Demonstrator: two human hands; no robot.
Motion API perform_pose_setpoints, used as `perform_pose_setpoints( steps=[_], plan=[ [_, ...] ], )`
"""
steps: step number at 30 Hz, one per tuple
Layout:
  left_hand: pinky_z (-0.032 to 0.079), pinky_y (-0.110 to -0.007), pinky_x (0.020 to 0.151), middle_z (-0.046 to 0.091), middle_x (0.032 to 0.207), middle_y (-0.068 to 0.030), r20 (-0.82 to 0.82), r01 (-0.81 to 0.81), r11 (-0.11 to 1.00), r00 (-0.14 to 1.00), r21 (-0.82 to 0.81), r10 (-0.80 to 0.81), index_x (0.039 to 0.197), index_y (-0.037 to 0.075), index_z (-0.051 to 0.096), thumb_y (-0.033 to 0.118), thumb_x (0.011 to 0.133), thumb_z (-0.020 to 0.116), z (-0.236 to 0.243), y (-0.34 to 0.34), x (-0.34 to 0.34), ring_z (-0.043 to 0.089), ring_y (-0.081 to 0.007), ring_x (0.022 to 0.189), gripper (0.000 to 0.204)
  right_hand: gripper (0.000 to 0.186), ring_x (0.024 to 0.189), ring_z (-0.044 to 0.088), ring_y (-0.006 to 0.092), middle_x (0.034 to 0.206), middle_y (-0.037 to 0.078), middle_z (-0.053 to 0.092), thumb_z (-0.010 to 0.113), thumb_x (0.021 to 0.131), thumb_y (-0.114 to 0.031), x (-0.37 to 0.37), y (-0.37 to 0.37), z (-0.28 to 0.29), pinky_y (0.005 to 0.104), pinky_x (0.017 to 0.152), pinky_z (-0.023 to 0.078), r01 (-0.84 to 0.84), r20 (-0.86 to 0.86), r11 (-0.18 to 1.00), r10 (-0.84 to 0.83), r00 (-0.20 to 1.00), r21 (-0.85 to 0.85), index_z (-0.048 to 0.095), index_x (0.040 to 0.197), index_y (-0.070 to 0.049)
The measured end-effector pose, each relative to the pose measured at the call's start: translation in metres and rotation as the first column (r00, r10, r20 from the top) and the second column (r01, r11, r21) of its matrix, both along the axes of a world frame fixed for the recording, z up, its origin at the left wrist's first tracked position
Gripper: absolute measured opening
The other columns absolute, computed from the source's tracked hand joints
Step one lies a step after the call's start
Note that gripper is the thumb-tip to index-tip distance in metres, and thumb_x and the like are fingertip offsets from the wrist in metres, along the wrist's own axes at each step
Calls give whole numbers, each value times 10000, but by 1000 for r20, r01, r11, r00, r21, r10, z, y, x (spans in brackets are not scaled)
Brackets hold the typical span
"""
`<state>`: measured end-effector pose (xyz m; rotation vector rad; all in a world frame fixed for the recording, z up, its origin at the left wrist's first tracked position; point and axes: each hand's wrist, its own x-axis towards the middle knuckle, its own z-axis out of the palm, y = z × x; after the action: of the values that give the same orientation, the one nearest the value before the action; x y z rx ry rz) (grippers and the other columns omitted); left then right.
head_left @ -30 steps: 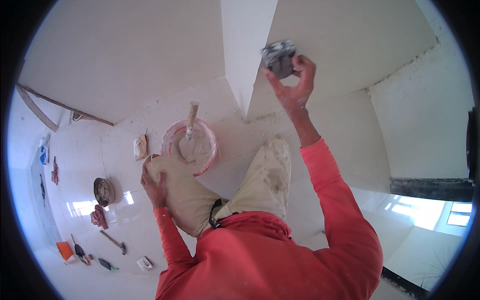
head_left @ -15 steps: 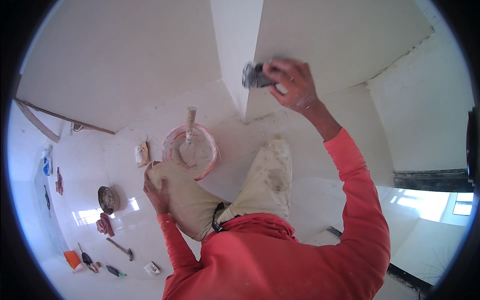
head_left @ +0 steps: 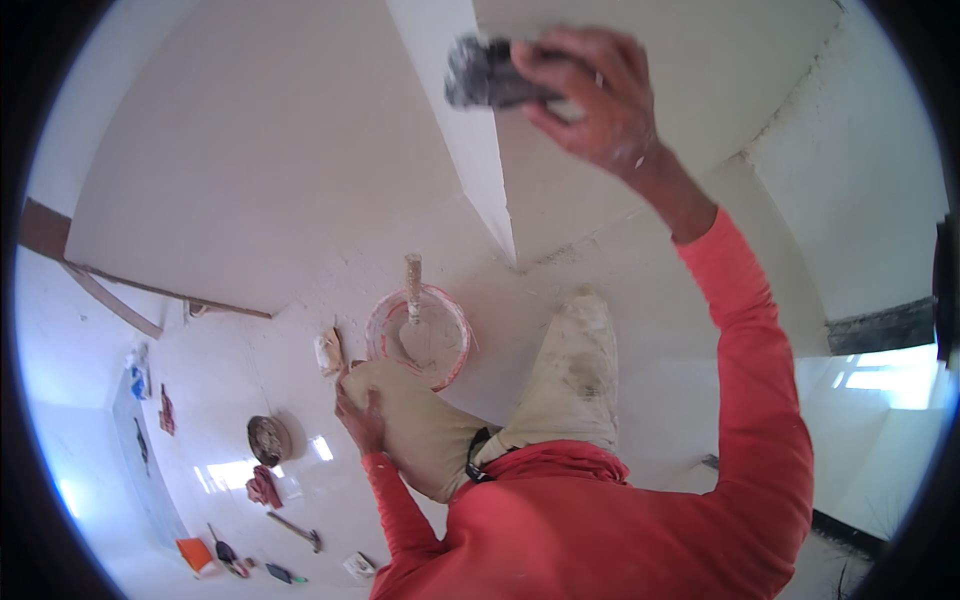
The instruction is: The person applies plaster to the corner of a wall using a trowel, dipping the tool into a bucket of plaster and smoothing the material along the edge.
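My right hand (head_left: 600, 95) is raised in front of the white wall corner (head_left: 490, 190). Its fingers are wrapped round a dark grey block-like pad (head_left: 485, 75), blurred by motion, at the corner's edge; the blur hides whether it touches. Resting on my left knee is my left hand (head_left: 362, 418), fingers spread and nothing in them. Just beyond that knee stands a round bucket (head_left: 468, 330) with a red-streaked rim and pale paste inside. A tool with a worn wooden handle (head_left: 414, 275) sticks up out of it.
Left of the bucket lies a small torn packet (head_left: 328, 352). Farther left are a round pan (head_left: 268, 440), a reddish rag (head_left: 263, 487), a hammer (head_left: 295, 530) and an orange piece (head_left: 195, 555). A wooden strip (head_left: 180, 293) runs along the left wall's foot.
My right hand has moved up along the wall corner with the dark pad. My left hand stays on the knee. The whole view has shifted, so floor things appear lower and farther right.
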<state>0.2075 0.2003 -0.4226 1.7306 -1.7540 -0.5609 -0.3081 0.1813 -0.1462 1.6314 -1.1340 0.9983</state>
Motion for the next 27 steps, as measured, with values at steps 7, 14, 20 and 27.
perform_pose_setpoints(
  steps=[7,14,20,27],
  plan=[
    [329,-460,1100,562,1372,-98,-32,2,1000,1000,20,-1,1386,127,517,182,827,696,4,3,-1,442,-342,1271,590,586,1029,571,280,1141,112,581,872,640,-73,-9,8,102,402,867,501,-42,50,963,57,997,-265,632,1174,-46],
    [329,-465,1091,545,1390,-101,7,-13,1000,1000,23,13,1411,115,478,219,830,711,-4,2,3,437,-359,1256,635,571,1008,568,212,1118,-25,582,874,628,-206,0,6,54,377,883,452,-47,58,999,48,997,-18,677,1164,-191],
    [339,-482,1103,469,1415,-237,26,-34,999,999,42,33,1462,28,389,280,829,733,-8,4,3,385,-414,1309,763,580,1032,568,286,1137,132,569,841,704,-136,-7,20,132,400,888,506,52,35,982,-47,998,-181,616,1228,-33],
    [340,-486,1098,478,1413,-207,33,-26,999,999,23,25,1456,46,400,290,831,734,-4,6,9,388,-404,1301,750,650,1043,562,227,1188,31,575,800,693,-181,-2,23,71,393,906,456,-90,-93,953,122,988,288,598,1311,-187]
  ],
)
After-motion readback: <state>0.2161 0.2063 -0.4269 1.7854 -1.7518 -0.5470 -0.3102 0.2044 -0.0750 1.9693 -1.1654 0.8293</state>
